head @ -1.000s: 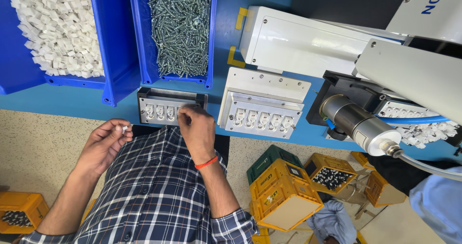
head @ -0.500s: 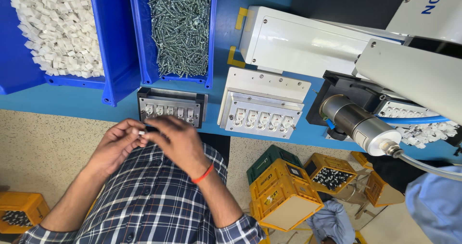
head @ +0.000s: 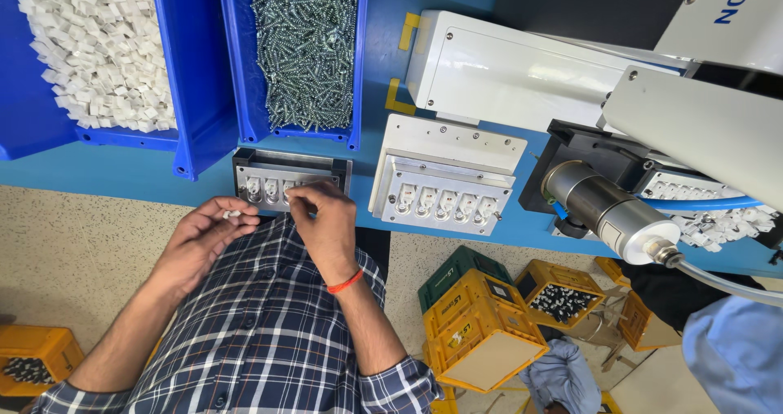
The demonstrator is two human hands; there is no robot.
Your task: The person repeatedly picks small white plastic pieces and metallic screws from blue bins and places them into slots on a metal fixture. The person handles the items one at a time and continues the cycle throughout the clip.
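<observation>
The left hand (head: 200, 239) pinches a small white plastic piece (head: 232, 214) in its fingers just off the blue counter's (head: 98, 173) near edge; the right hand (head: 325, 218), fingers narrowed, touches the dark slotted fixture (head: 269, 169); seating each piece squarely looks wise.

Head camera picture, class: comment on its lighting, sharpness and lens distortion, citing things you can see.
Head view: lighting is bright and even, with soft shadows under the blue bins; focus is sharp on the screws and the left hand; the right hand shows little blur; the white machine cover is bright but not blown out; straight bench edges slant, a wide-angle look.
</observation>
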